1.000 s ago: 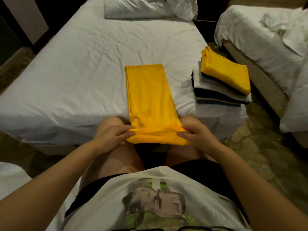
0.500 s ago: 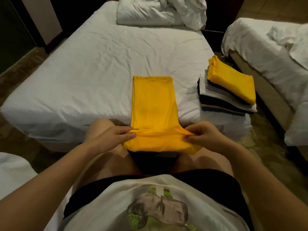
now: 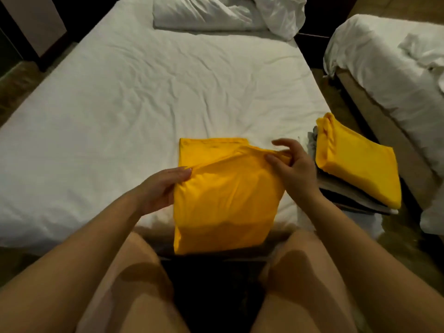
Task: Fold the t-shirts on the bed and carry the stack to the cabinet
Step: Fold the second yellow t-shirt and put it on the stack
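White sheeting covers the bed point(image 3: 120, 116); a pillow point(image 3: 209, 13) lies at its far end, and a second bed point(image 3: 384, 68) stands off its right side.

Head view, task item: the yellow t-shirt point(image 3: 228, 200) lies at the bed's near edge, about midway across. Its long axis runs from that edge toward the far end. The near portion is raised and doubled forward over the rest.

Head view, hands: the left hand point(image 3: 158, 191) holds the left end of the raised edge, with its fingers lying nearly straight along the cloth. The right hand point(image 3: 293, 171) pinches the right end between thumb and forefinger, its other fingers spread free. The right hand is further up the bed, so the held edge runs aslant.

Governing relation: the shirt's far hem lies flat on the bed just beyond both sets of fingers. Closing the fold probably requires the left hand to advance more than the right.

A stack point(image 3: 355, 164) of folded shirts sits at the bed's near right corner, closer to the right hand.
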### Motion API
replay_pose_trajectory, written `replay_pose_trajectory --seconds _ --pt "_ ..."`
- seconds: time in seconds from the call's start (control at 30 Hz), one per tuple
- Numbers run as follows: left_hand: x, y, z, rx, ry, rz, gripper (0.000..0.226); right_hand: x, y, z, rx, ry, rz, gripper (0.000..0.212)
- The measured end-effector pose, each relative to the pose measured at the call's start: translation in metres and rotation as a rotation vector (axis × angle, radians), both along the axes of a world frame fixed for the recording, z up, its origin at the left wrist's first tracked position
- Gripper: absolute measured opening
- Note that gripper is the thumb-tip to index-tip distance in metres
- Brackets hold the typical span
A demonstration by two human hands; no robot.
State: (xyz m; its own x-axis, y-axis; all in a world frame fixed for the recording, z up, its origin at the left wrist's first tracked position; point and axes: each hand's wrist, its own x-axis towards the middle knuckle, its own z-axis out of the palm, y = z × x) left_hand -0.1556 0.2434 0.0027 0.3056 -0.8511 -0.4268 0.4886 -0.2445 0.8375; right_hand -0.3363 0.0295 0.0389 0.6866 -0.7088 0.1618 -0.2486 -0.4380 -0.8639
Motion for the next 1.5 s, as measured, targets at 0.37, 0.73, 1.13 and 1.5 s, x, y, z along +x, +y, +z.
replay_pose_trajectory --seconds 0.37,0.73,1.13,1.5 --pt "0.079 -0.080 -0.093 0.379 -0.308 0.306 0.076 0.136 -0.077 -0.134 0.334 0.410 -0.155 0.040" --pt "0.081 -0.088 -0.104 0.307 -0.307 0.436 0.053 0.150 -0.084 -0.137 0.315 0.329 -0.196 0.049" --pt "-0.012 -0.013 -0.095 0.490 -0.497 0.277 0.109 0.030 -0.009 -0.134 0.304 0.474 -0.047 0.071" --pt "-0.089 0.049 -0.118 0.502 -0.643 0.262 0.066 -0.069 0.055 -0.147 0.454 0.458 0.022 0.071"
